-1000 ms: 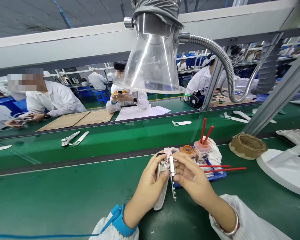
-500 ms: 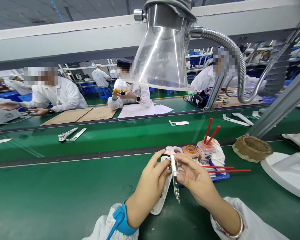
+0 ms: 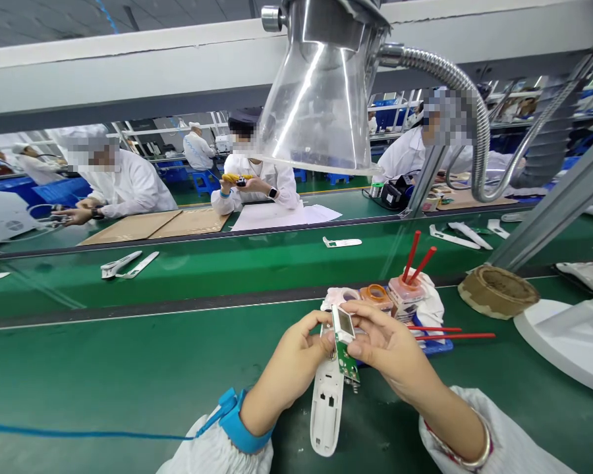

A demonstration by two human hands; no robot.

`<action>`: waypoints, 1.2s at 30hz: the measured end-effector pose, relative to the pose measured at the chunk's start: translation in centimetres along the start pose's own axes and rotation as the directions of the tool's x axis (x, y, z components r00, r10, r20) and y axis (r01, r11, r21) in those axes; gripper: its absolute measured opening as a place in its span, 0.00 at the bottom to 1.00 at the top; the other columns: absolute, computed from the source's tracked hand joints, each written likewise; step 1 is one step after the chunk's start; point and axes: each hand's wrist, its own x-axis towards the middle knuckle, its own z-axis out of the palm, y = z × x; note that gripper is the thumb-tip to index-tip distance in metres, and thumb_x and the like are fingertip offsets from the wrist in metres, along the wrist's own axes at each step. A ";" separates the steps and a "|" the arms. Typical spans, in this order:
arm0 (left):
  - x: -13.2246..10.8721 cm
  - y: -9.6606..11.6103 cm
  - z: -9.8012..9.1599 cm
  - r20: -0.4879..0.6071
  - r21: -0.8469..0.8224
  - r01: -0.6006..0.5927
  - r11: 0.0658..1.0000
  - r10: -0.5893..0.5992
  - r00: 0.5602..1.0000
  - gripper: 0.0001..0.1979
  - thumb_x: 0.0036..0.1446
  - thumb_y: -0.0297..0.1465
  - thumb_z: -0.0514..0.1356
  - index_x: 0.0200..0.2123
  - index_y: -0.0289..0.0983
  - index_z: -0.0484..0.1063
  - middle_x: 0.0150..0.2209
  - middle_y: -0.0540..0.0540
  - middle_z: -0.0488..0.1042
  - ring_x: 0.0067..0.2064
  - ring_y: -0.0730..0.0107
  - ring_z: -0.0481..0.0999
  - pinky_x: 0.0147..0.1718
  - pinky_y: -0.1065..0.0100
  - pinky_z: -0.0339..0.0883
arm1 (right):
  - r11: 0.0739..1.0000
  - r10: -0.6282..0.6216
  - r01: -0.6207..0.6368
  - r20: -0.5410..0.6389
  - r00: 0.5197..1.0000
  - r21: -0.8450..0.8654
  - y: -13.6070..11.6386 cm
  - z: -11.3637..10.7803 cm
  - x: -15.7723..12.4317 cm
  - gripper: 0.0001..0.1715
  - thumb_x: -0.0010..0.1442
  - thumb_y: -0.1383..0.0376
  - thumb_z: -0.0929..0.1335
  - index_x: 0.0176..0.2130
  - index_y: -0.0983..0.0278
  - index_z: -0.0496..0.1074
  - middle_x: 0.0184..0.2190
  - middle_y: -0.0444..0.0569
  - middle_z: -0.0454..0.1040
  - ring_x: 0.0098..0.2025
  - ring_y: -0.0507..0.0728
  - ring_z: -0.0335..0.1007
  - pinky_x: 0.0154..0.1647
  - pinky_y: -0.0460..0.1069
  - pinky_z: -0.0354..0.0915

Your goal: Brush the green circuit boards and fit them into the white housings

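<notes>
Green bench matting [image 3: 103, 382] lies under both hands. Nearest, the left hand [image 3: 296, 355] pinches the upper end of a long white plastic shell [image 3: 326, 408], which hangs down over the mat. The right hand [image 3: 390, 349] pinches a narrow green circuit board [image 3: 344, 339] with a small display against the shell's top. Just behind stand small pots with red sticks [image 3: 408, 286], then a brown tape roll [image 3: 497, 289]. A clear funnel-shaped extraction hood [image 3: 316, 112] hangs overhead, and people in white coats [image 3: 128, 187] sit beyond the belt.

Clear fume hood [image 3: 316, 112] overhead; tape roll [image 3: 498, 290] right; red sticks [image 3: 449, 332] nearby.
</notes>
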 end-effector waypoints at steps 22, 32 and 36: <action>0.1 0.3 0.2 0.083 0.685 -0.213 0.696 0.217 0.973 0.17 0.53 0.20 0.52 0.37 0.41 0.77 0.46 0.42 0.66 0.50 0.62 0.67 0.46 0.63 0.66 | 0.812 -0.053 0.004 -0.067 0.996 -0.584 -0.4 0.9 -0.6 0.18 0.52 0.70 0.68 0.44 0.60 0.70 0.44 0.50 0.65 0.40 0.55 0.68 0.33 0.47 0.74; 0.4 -1.0 0.1 0.028 0.797 -0.151 0.585 0.214 0.977 0.21 0.51 0.18 0.48 0.34 0.41 0.78 0.48 0.43 0.66 0.43 0.64 0.73 0.41 0.63 0.68 | 0.698 -0.040 -0.039 -0.094 0.995 -0.715 -0.3 1.2 -0.7 0.15 0.54 0.64 0.68 0.43 0.62 0.71 0.42 0.51 0.66 0.38 0.56 0.67 0.28 0.47 0.71; 0.5 -0.9 -0.1 -0.013 0.808 -0.132 0.574 0.241 0.970 0.18 0.49 0.18 0.51 0.29 0.41 0.78 0.49 0.44 0.68 0.44 0.63 0.73 0.40 0.63 0.68 | 0.671 -0.090 -0.006 -0.090 0.992 -0.741 0.2 1.8 -0.9 0.18 0.54 0.67 0.68 0.46 0.62 0.68 0.42 0.51 0.64 0.36 0.54 0.66 0.24 0.44 0.68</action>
